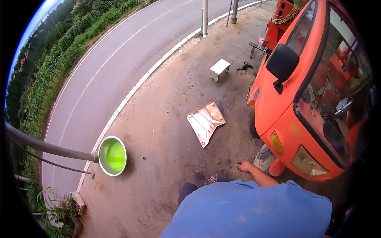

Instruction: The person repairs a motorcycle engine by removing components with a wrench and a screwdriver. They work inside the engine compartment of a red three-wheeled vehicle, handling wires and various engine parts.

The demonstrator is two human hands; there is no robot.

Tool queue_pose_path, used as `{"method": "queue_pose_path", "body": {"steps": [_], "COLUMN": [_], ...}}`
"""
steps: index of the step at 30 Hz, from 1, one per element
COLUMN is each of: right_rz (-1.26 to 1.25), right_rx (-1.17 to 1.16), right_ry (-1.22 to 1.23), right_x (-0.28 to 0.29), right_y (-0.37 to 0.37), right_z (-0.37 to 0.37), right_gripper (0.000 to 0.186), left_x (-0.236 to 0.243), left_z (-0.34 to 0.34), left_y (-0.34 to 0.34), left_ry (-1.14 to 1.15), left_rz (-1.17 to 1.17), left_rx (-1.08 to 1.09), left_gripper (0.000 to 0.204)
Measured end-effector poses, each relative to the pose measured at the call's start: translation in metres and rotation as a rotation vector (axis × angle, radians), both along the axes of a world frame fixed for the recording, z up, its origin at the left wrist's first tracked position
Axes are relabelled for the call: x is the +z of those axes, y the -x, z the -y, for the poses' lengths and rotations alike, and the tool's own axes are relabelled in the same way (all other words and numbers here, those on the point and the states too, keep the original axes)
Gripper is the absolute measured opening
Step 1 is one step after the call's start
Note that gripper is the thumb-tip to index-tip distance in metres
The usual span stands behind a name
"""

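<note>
My right hand [245, 166] reaches out beside the front of an orange vehicle [274, 115], close to a rounded orange part [276, 168] below its headlight. The fingers look slightly apart, and I see nothing in them. My left hand is not in view. My blue shirt [254, 210] fills the bottom, with part of a dark trouser leg [186, 192] and a shoe [199, 175] beyond it. Some small greyish thing [212, 179] shows at the shirt's edge, too small to name. Ahead on the ground lies a pale, angular panel [206, 122] with bolt holes near its corners.
At the left stands a metal basin [101, 155] of bright green liquid, next to a grey pole [51, 146]. Farther off are a small white stool [219, 66] and a dark power tool [245, 66]. A black side mirror [282, 62] juts from the cab. A white curb [137, 84] borders the road.
</note>
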State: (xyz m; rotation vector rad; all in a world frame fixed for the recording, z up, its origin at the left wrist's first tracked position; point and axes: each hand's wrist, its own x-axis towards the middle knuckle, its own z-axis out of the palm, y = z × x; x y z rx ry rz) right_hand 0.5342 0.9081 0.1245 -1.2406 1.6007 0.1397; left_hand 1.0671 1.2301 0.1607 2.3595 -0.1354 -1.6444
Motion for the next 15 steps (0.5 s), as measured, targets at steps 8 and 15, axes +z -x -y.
{"method": "queue_pose_path", "body": {"steps": [8,15], "right_rz": [-0.142,-0.393], "right_rx": [-0.243,-0.334], "right_ry": [0.309,0.026], "right_x": [0.117,0.055], "right_y": [-0.1,-0.14], "right_z": [0.231,0.302], "right_gripper": [0.045,0.045], "left_x": [-0.02,-0.04], "left_z": [0.294,0.601], "left_y": [-0.157,-0.293], "left_ry": [0.026,-0.012], "left_rz": [0.009,-0.02], "left_rx": [-0.205,-0.506], "left_gripper": [0.04,0.046]}}
